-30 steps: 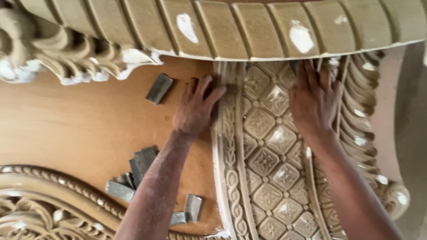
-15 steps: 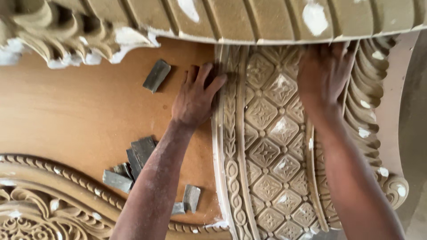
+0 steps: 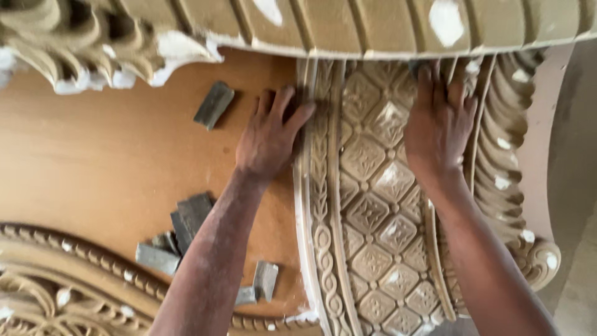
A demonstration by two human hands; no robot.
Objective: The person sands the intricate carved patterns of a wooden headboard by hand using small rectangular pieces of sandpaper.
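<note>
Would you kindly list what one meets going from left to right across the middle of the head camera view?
Bare orange-brown board → single grey sanding block → left hand → braided moulding strip → diamond-pattern carved panel → right hand → scrolled leaf border.

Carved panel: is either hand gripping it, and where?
Neither grips; left hand presses flat on the carved panel along its left border, right hand near its top.
</note>
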